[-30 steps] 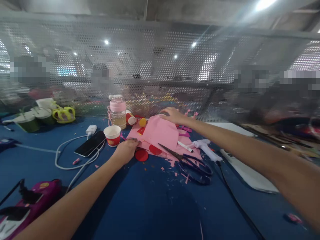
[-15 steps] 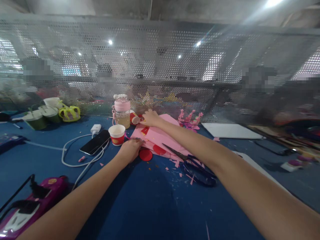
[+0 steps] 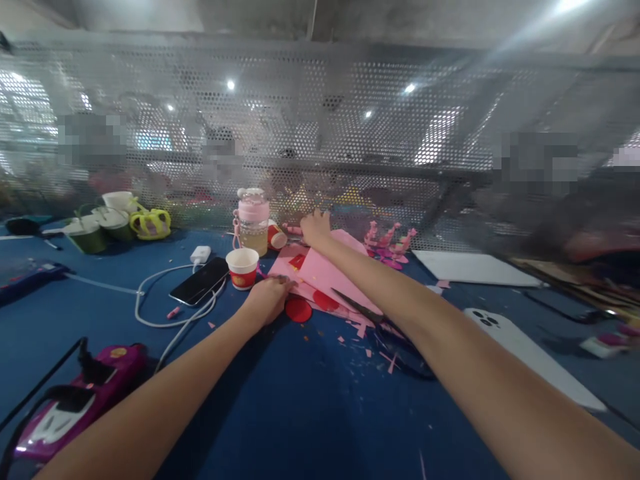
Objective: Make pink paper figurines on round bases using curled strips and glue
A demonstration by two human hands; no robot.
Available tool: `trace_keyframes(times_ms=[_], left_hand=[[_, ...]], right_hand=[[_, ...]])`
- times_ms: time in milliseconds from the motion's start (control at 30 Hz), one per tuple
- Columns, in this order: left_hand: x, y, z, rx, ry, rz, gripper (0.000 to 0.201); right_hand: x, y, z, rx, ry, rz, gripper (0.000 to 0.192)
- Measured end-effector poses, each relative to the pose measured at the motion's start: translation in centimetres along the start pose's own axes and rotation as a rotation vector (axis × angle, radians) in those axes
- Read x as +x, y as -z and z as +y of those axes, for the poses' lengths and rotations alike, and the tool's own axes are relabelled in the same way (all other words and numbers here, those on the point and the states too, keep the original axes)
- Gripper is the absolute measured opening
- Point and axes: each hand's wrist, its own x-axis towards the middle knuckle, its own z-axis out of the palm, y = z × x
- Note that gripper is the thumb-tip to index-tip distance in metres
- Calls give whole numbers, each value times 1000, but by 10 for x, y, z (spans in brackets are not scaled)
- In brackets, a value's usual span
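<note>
At the far left edge a purple toy car (image 3: pixel 75 410) lay on the blue table (image 3: pixel 300 413), well left of the left hand's fingers, and beyond it green and yellow cups (image 3: pixel 117 223) stood against the perforated metal screen (image 3: pixel 350 133). Nearer in, a white charger cable (image 3: pixel 165 313) looped round a dark phone (image 3: pixel 199 281), and a red-and-white paper cup (image 3: pixel 243 268) stood upright just left of and beyond the left fingers. The left hand (image 3: pixel 267 300) rested palm down on the near left edge of the pink sheets (image 3: pixel 325 277), its fingers (image 3: pixel 285 285) curled together and pressing the sheet flat; whether they pinched the edge could not be told. A red disc (image 3: pixel 299 310) lay just right of those fingers, touching the sheets' near edge. Behind the cup, a jar with a pink lid (image 3: pixel 253 220) and a tipped red cup (image 3: pixel 277 237) stood just left of the right hand (image 3: pixel 316 228), which reached across the sheets to their far corner; its fingers (image 3: pixel 320 215) were loosely spread, tips down, and what they touched was hidden by the hand itself. The right forearm crossed over the sheets and hid part of the dark-handled scissors (image 3: pixel 395 333), whose blades pointed back towards the left fingers amid pink scraps. Right of the right fingers stood small pink figures (image 3: pixel 387 239), then a white board (image 3: pixel 470 267), and a white phone (image 3: pixel 530 353) lay face down near the right edge.
</note>
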Motion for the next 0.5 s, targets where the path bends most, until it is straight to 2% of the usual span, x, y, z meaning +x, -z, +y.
trace_keyframes(times_ms=[267,500], left_hand=[[-2,11,1,-7,-2,15,34],[3,14,0,5,-3,-4,37]], right_hand=[[-10,13,73,368,-130,83,19],[-47,13,137,617,-248,157,18]])
